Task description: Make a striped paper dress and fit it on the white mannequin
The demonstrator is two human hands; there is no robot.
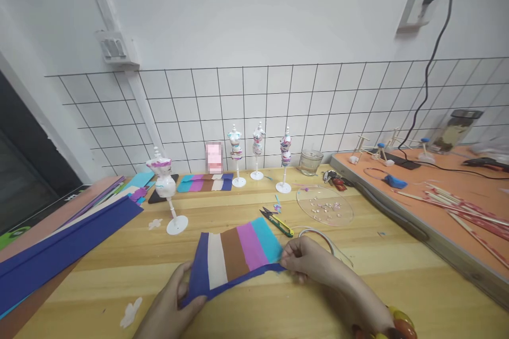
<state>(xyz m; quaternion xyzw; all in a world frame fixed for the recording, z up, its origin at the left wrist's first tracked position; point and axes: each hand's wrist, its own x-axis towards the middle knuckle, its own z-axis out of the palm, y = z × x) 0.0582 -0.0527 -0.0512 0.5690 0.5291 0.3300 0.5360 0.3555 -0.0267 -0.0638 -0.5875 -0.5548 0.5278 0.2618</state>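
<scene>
Between my two hands is a striped crepe paper piece (234, 254) with dark blue, cream, brown, purple and turquoise bands and a blue strip along its near edge. My left hand (178, 296) grips its left lower corner between thumb and fingers. At the right end, my right hand (304, 259) pinches the turquoise side and the end of the blue strip. Just beyond the paper lie yellow-green thread snips (278, 222). A white mini dress form (164, 183) with a purple band stands to the left.
Three painted dress forms (257, 148) stand by the tiled wall, beside a glass cup (310, 161). A clear round plate (324, 205) holds small gems. Paper sheets (71, 243) lie left; an orange-topped table (449, 190) with sticks adjoins on the right.
</scene>
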